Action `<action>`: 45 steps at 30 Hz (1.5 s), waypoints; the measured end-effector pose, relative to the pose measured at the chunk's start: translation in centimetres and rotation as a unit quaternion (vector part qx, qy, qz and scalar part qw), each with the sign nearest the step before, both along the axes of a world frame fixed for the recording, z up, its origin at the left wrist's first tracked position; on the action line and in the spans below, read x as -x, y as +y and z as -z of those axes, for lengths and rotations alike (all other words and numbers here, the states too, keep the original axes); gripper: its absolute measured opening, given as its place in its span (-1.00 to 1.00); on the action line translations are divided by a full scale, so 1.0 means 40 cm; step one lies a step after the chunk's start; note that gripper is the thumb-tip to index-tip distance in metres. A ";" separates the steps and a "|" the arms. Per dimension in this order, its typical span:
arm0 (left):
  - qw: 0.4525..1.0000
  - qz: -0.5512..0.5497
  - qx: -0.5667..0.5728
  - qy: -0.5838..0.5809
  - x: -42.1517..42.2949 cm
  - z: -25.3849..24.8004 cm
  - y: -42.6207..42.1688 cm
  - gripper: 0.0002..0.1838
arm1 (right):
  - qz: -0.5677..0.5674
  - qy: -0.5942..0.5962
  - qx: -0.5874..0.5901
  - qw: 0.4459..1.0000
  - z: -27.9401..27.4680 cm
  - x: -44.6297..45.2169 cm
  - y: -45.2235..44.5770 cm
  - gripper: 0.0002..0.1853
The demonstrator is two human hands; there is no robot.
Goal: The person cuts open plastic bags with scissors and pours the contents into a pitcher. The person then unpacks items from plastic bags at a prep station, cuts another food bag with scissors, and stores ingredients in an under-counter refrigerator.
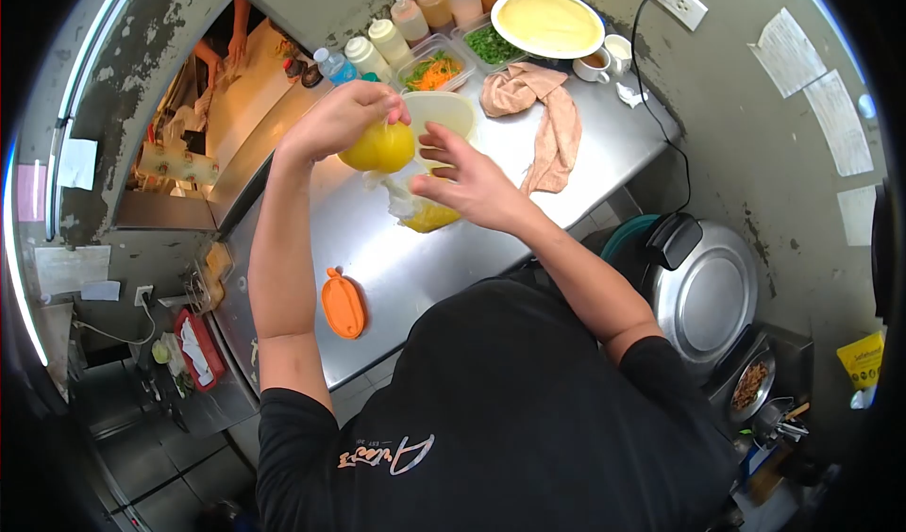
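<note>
Since one yellow bundle point(379, 152) is up in the left hand point(342, 117) and a second yellow bag point(432, 218) lies on the desk point(406, 277), I'd call this mid-handling, not finished. Left grip is curled over the top of the bundle, pinching it clear of the desk. The right hand point(472, 188) is just beside it, fingers spread, nothing in that grip that I can see. Crumpled clear plastic point(401, 200) sits between the two yellow things; can't tell if it joins them. So one's down, the held one isn't yet. Pale tub point(458, 112) right behind, orange oval thing point(343, 306) well apart. No clue how many are left tbh.
</note>
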State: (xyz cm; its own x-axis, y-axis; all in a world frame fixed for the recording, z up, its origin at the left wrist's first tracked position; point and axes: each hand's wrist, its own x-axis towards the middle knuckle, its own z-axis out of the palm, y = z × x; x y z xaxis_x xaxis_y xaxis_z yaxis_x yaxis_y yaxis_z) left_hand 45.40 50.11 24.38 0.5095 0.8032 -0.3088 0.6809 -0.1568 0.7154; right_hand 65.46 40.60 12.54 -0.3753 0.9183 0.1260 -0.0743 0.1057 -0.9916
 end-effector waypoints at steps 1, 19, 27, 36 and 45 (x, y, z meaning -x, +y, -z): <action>1.000 -0.008 0.017 -0.010 -0.006 0.002 0.004 -0.70 | -0.006 0.011 0.003 1.000 0.000 0.029 0.020 -0.10; 0.796 0.083 0.171 0.574 -0.294 0.182 0.223 -0.71 | -0.002 0.651 0.354 0.671 0.039 0.258 0.075 -0.53; 0.766 0.202 0.025 0.609 -0.339 0.229 0.188 -0.74 | -0.001 0.663 0.368 0.652 0.060 0.273 0.088 -0.56; 0.764 0.224 0.045 0.604 -0.339 0.306 0.211 -0.71 | -0.065 0.673 0.334 0.657 0.069 0.264 0.089 -0.50; 0.739 0.279 0.057 0.611 -0.348 0.251 0.185 -0.64 | -0.075 0.698 0.339 0.626 0.058 0.254 0.086 -0.57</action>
